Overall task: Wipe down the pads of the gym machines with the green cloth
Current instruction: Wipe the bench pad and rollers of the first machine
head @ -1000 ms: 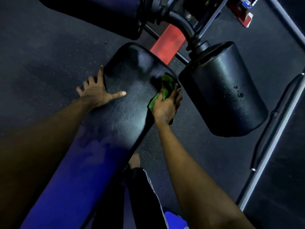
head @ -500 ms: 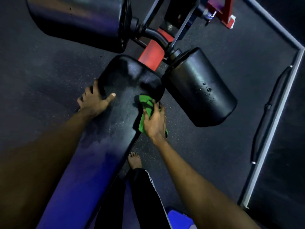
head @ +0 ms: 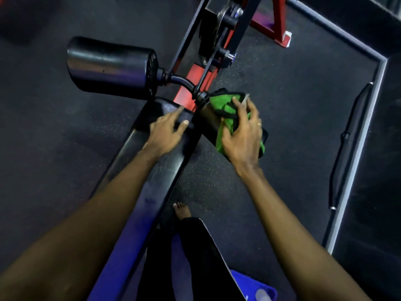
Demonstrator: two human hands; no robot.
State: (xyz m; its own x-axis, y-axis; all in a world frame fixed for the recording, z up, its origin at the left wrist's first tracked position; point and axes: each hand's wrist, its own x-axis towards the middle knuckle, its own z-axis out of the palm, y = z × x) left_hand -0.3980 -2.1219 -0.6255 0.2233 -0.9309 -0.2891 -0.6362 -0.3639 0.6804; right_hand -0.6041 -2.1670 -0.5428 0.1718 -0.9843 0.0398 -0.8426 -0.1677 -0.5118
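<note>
Black vinyl everywhere: the long padded surface [head: 156,181] runs up the middle, and the right roller pad [head: 208,121] sits just beside its far end with the green cloth [head: 223,105] draped over it. Right hand [head: 243,137] presses the cloth down, fingers spread. Left hand [head: 167,131] lies flat and relaxed on the surface.

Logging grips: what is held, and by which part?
Right hand presses the green cloth, at its bunched middle, onto the roller pad; left hand holds nothing.

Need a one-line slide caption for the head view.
Right hand presses the green cloth onto the right roller pad while the left hand rests on the bench pad.
</note>
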